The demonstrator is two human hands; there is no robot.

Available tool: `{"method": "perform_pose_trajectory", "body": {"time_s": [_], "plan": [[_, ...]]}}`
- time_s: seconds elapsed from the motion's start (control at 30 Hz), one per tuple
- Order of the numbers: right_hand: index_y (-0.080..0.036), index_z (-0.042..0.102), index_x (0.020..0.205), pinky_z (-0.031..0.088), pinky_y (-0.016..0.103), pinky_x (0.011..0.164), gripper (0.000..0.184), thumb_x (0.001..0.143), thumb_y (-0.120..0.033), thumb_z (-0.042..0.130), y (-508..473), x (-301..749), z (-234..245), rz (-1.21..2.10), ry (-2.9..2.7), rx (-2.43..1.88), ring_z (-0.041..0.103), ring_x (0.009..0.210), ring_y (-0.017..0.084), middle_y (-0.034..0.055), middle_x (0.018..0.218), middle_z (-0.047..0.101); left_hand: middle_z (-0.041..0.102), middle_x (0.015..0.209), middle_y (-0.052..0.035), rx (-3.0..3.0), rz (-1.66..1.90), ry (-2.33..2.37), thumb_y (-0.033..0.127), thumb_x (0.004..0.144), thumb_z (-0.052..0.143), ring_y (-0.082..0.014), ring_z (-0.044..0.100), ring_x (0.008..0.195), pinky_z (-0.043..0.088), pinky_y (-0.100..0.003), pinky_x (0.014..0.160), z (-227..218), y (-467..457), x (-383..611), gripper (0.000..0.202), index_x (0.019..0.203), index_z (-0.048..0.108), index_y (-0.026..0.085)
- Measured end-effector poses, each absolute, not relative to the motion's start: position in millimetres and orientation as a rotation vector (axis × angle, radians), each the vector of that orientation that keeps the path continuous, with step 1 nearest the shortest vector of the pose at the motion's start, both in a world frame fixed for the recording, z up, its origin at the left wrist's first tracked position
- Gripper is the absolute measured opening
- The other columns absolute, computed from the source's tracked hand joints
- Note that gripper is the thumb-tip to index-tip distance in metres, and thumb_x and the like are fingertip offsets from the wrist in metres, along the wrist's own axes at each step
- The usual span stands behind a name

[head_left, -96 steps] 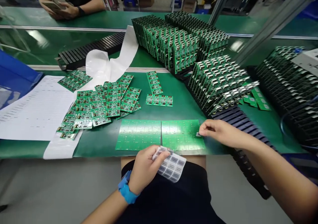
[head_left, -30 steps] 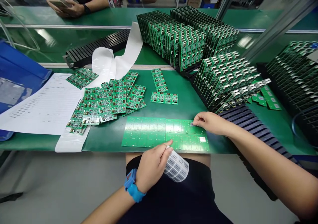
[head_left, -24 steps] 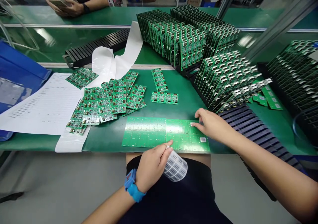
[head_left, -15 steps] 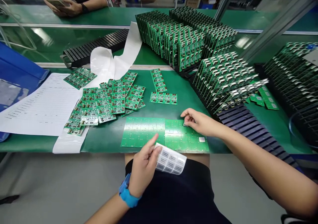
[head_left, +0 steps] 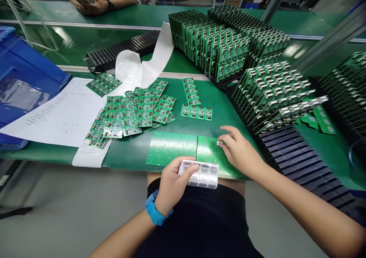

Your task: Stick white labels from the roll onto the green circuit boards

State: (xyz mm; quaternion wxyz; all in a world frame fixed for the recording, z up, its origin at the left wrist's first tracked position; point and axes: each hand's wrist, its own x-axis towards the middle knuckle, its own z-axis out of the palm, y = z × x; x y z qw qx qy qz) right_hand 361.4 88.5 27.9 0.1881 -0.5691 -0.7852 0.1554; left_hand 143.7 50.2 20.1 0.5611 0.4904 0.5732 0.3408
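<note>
Carefully, the right grip (head_left: pixel 236 150) meets a small label (head_left: pixel 219 143) over a green panel (head_left: pixel 206 148), while the left grip (head_left: pixel 173 178) holds a label sheet (head_left: pixel 206 176).

The left grip is closed, thumb on top, around one end of the curled label sheet, at the front edge of the bench (head_left: pixel 122 153); the right grip's thumb and finger nearly meet at the small label, though whether they pinch it or it lies on the green panel cannot be told. The small label looks feather-light and probably tacky underneath, so a corner seems the best hold; the label sheet should be floppy and slick-faced, best held by one end. Flat on the bench beside a second panel (head_left: pixel 170 143), the green panel looks stiff, thin and smooth, best taken by its edges.
</note>
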Motion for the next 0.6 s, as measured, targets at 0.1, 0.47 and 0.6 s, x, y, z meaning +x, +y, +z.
{"method": "perform_pose_trajectory", "body": {"time_s": [0.1, 0.47, 0.6], "plan": [[-0.019, 0.054, 0.100, 0.045, 0.035, 0.079, 0.017, 0.083, -0.024, 0.051, 74, 348, 40, 0.665, -2.073, -1.501, 0.053, 0.092, 0.019, 0.0121, 0.111, 0.051, 0.067, 0.072, -0.0006, 1.206, 0.843, 1.350, 0.031, 0.078, 0.062, -0.0130, 0.061, 0.063, 0.049, -0.020, 0.055, 23, 54, 144, 0.015, 0.084, 0.064, 0.017], [-0.020, 0.059, 0.064, 0.040, 0.025, 0.057, 0.014, 0.076, -0.027, 0.061, 65, 317, 57, 1.241, -1.834, -1.594, 0.055, 0.063, 0.013, -0.0012, 0.066, 0.060, 0.066, 0.075, -0.0017, 1.491, 0.918, 1.309, 0.025, 0.085, 0.054, -0.0132, 0.060, 0.068, 0.047, -0.023, 0.063, 18, 48, 144, 0.015, 0.084, 0.067, 0.018], [-0.023, 0.064, 0.078, 0.043, 0.026, 0.060, 0.011, 0.081, -0.030, 0.056, 60, 320, 57, 1.225, -1.846, -1.580, 0.057, 0.066, 0.013, -0.0007, 0.071, 0.063, 0.065, 0.066, -0.0009, 1.430, 0.910, 1.410, 0.030, 0.085, 0.053, -0.0133, 0.060, 0.061, 0.047, -0.022, 0.058, 15, 48, 147, 0.021, 0.075, 0.065, 0.017]]}}
